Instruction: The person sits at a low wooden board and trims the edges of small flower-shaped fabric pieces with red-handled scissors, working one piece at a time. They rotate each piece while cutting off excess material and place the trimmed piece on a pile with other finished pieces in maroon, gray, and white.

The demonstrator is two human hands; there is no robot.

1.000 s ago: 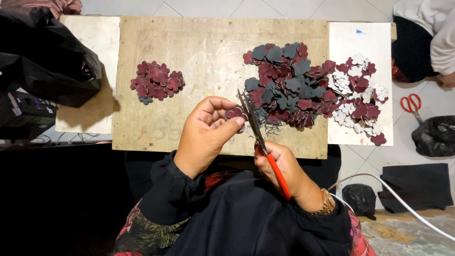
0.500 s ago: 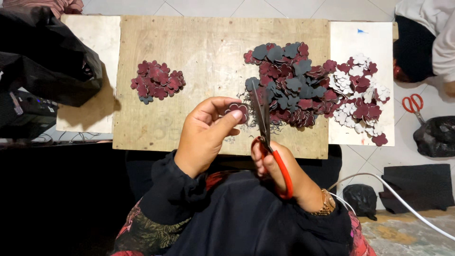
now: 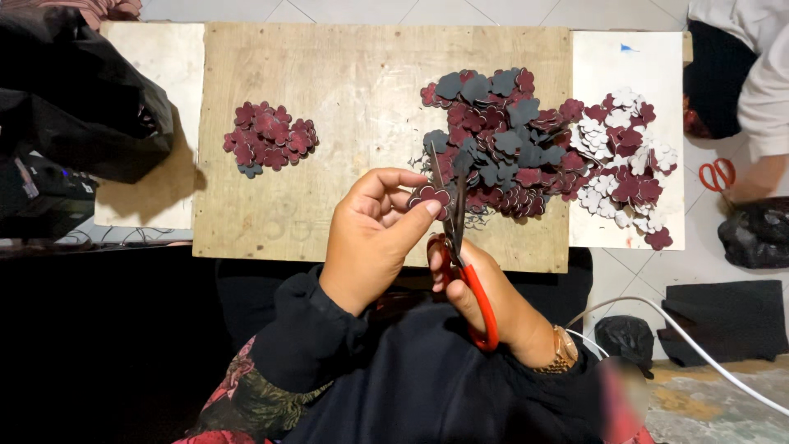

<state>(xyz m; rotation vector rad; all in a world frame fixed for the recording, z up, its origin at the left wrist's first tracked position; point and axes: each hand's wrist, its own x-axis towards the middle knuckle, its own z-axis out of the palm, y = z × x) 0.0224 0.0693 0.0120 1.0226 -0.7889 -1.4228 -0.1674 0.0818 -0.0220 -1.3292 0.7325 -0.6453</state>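
1. A small dark-red flower cutout [image 3: 431, 196] was pinched in the left hand [image 3: 374, 234] at frame centre.
2. The red-handled scissors [image 3: 460, 247] were gripped by the right hand [image 3: 485, 296], blades apart at the cutout's edge.
3. Trimming seemed underway; a careful closing snip was judged next.
4. The cutout looked flat, lobed, maroon.

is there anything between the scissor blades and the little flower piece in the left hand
Nothing visible. The left hand pinches the dark red flower piece at its fingertips, and the open blades of the red-handled scissors, held in the right hand, already meet the piece at its edge.
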